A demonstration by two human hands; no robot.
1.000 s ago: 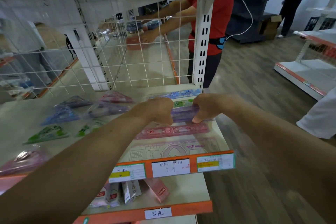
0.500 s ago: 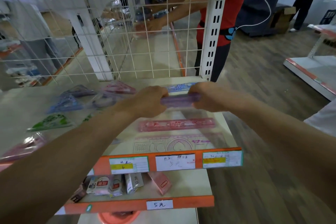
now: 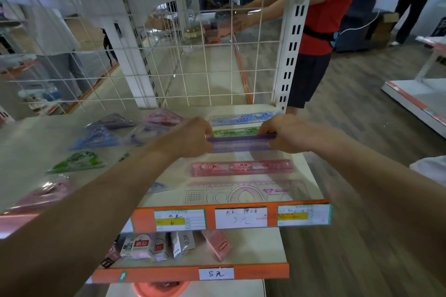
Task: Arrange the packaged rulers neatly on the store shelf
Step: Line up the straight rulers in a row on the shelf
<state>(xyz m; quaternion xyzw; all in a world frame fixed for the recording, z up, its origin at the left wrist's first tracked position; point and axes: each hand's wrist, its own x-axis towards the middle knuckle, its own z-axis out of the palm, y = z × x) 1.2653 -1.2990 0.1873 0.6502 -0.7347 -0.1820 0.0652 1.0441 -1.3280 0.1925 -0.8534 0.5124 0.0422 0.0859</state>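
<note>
The purple ruler [image 3: 241, 143], in a clear sleeve, lies crosswise over the right part of the shelf [image 3: 36, 142]. It is held at both ends. The left hand [image 3: 190, 137] curls round its left end and the right hand [image 3: 282, 135] pinches its right end, so the hands are apart, one at each end. Whether it rests on the board or hangs just above it cannot be told.

Just beyond it lies a green ruler [image 3: 235, 132], its ends hidden by the hands. Farther back is a blue ruler [image 3: 245, 117], near the rear edge. On the near side lie a pink ruler [image 3: 242, 167] and then a clear template ruler [image 3: 236, 193], just behind the orange front strip [image 3: 142, 220] with its price labels [image 3: 240, 217]. All of them run left to right.

To the left, blurred triangular packs lie scattered: a blue pack [image 3: 96, 138], a green pack [image 3: 77, 161] and a pink pack [image 3: 43, 194]. The left forearm covers part of the board.

Behind the shelf stands a white wire grid [image 3: 193, 55], with a slotted upright post [image 3: 290, 43] at its right. Beyond them a person in a red shirt [image 3: 333, 7] reaches onto a farther shelf.

The lower shelf [image 3: 260, 248] holds small boxed packs [image 3: 156, 246] at its left and a pink box [image 3: 218, 245] beside them.
</note>
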